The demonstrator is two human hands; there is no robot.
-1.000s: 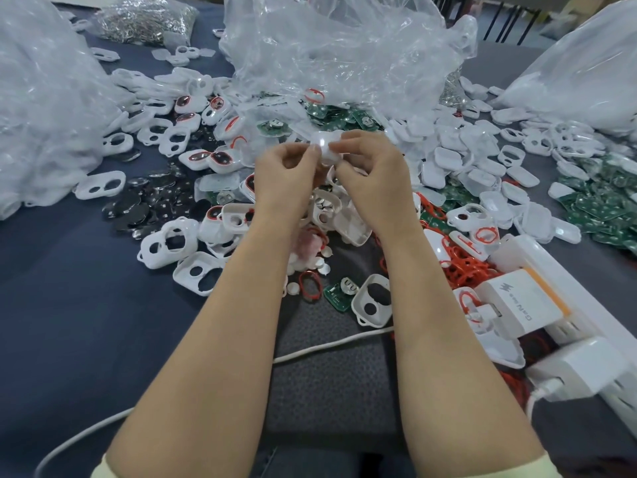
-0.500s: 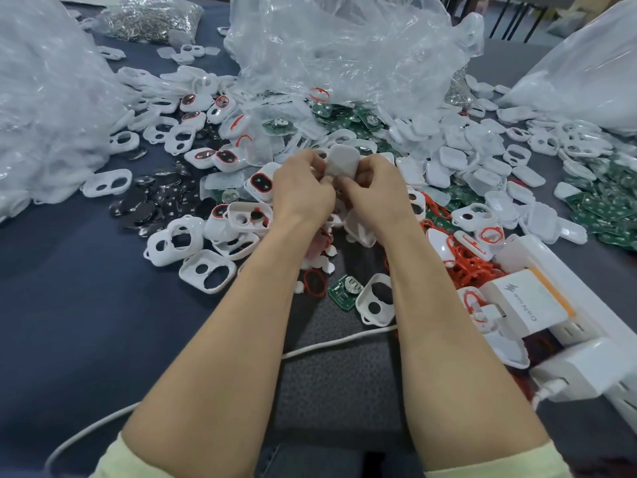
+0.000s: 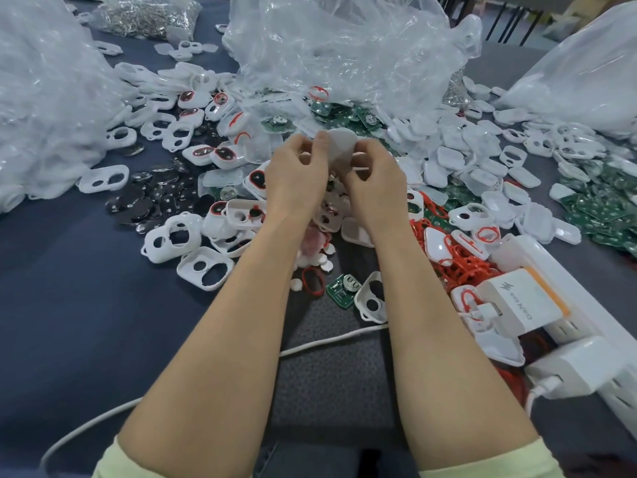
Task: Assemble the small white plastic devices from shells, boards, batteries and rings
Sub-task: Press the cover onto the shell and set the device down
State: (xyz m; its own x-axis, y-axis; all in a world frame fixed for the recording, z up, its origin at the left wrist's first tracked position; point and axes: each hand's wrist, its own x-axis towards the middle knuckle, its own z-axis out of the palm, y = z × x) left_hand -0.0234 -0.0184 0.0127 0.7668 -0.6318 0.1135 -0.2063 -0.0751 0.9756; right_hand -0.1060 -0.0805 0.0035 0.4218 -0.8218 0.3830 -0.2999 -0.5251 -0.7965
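- White plastic is the thing in hand in the head view: a white shell (image 3: 341, 146), rounded and smooth-faced, is held up off the surface (image 3: 69, 288) between both hands.
- The left hand (image 3: 296, 181) has its fingers (image 3: 322, 139) curled onto the shell's left edge, and the right hand (image 3: 374, 188) is curled onto its right edge. Neither hand visibly holds anything else.
- The grip suggests the press-together step. Whether a board, battery or ring already sits inside is hidden.
- What could go wrong: a harder squeeze from one side could close the shell skewed, or nip a ring in the seam.
- Such a small, slick piece could also pop from the fingers. It would drop into the loose parts directly beneath them and be hard to tell from unfinished ones.
- A green board (image 3: 341, 291) and a red ring (image 3: 313, 281) lie between the forearms, nearer the person than the fingers. A dragged wrist could knock them away.
- Containers: just beyond the fingers lies a crumpled clear bag (image 3: 344, 46) with green boards and white covers spilling at its mouth. What lies deeper inside is unclear.
- Well left of the fingers is a second bag (image 3: 41, 81), and well right a third bag (image 3: 586, 74). Their contents cannot be told.
- Far beyond the fingers, to the left, a small bag (image 3: 148, 13) holds shiny metal pieces.
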